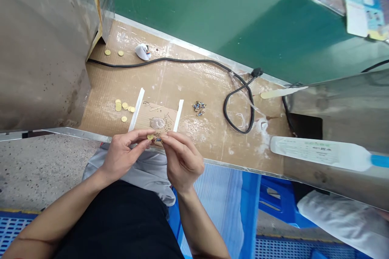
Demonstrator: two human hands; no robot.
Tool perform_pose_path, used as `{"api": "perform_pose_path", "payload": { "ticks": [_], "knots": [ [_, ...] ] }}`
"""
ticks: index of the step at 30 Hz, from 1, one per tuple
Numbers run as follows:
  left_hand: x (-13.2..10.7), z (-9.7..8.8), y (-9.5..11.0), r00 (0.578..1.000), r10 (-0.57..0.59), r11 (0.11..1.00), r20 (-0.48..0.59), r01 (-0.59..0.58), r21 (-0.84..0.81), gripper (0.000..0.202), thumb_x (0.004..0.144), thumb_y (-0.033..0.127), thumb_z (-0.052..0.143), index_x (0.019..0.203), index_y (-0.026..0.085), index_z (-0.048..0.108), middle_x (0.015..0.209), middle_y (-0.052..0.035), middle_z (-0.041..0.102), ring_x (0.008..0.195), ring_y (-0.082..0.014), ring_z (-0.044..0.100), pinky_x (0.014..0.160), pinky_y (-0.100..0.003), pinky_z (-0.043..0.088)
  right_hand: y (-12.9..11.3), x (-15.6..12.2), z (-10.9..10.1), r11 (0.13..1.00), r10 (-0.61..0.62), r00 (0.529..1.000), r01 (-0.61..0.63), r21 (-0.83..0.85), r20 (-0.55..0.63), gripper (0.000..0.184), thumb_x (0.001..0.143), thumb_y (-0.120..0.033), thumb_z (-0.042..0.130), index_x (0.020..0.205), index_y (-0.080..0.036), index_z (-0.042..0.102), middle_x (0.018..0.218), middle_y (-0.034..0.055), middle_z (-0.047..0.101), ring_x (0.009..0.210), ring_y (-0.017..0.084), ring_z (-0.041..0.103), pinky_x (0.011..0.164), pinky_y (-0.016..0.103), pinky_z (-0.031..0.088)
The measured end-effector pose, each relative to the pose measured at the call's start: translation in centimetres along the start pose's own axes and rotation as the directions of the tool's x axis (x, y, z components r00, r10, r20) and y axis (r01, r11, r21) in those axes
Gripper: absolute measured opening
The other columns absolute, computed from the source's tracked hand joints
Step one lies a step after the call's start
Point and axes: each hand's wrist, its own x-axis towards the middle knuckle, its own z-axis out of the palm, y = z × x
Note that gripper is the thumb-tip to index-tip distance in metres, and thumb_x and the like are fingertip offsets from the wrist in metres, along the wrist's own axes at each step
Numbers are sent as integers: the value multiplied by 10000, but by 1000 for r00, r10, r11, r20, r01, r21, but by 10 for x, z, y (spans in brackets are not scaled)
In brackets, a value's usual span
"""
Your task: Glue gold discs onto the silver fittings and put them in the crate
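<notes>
Between the thumb and forefinger of my left hand [123, 153] is a small round yellow disc [150, 137]. My right hand [184, 160] is pinched closed just beside it, and a small bluish piece shows near its fingertips; what exactly it grips is too small to tell. Just beyond my fingers, a small clear dish [157, 123] rests on a cardboard piece [142, 118] scattered with tiny dark specks. A thin pale stick [156, 108] lies behind the dish. Several more yellow discs [125, 106] lie to the left, and a little pile of blue-and-metal parts [199, 107] to the right.
A black cable [182, 60] crosses the cardboard-covered bench [212, 133] and loops at the right. A white bottle with a blue cap [319, 153] lies at the right edge. Metal walls stand on both sides. A white crumpled item [142, 52] sits near the green back panel [212, 12].
</notes>
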Motion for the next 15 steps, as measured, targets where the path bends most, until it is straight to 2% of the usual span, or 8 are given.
{"api": "perform_pose_path", "payload": {
  "ticks": [5, 15],
  "knots": [
    [-3, 1, 3, 998, 69, 991, 6, -69, 115, 300, 1110, 291, 749, 1393, 303, 849, 1282, -11, 894, 1027, -201, 894, 1033, -303, 718, 0, 1, 5, 1000, -11, 1000, 11, 22, 3, 475, 1012, 15, 779, 1332, -329, 847, 1184, 30, 863, 1061, 184, 846, 909, 317, 728],
    [-5, 3, 3, 997, 75, 989, 9, -76, 128, 320, 1110, 272, 738, 1415, 297, 834, 1378, -5, 866, 1100, -193, 881, 1029, -273, 709, -1, -1, 7, 1000, 21, 1000, -21, 18, 18, 446, 1021, 4, 777, 1313, -325, 852, 1186, 31, 865, 1077, 178, 847, 933, 308, 726]
  ]
}}
